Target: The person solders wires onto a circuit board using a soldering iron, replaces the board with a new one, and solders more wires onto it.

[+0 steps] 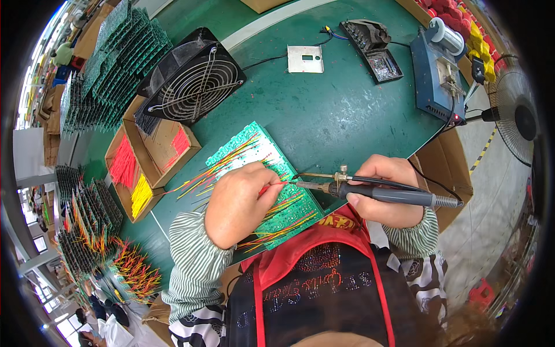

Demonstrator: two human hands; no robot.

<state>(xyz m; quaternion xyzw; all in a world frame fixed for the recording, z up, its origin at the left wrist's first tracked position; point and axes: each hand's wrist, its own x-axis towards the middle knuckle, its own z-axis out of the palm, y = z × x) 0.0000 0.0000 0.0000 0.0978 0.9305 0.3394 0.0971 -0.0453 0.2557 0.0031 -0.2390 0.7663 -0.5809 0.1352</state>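
Observation:
A green circuit board (250, 146) lies on the green table, with several red, yellow and orange wires (222, 169) sticking out of it. My left hand (238, 202) rests on the board and pinches a red wire (272, 186) at its fingertips. My right hand (386, 195) grips a soldering iron (370, 192) with a dark handle; its metal tip (296, 178) points left and meets the red wire just above the board.
Cardboard boxes (151, 151) of cut red and yellow wires sit at left, with a black fan (193, 81) behind. Stacks of green boards (115, 52) fill the far left. A metal plate (305, 59), a solder tray (373, 46) and a blue soldering station (436, 75) stand at the back.

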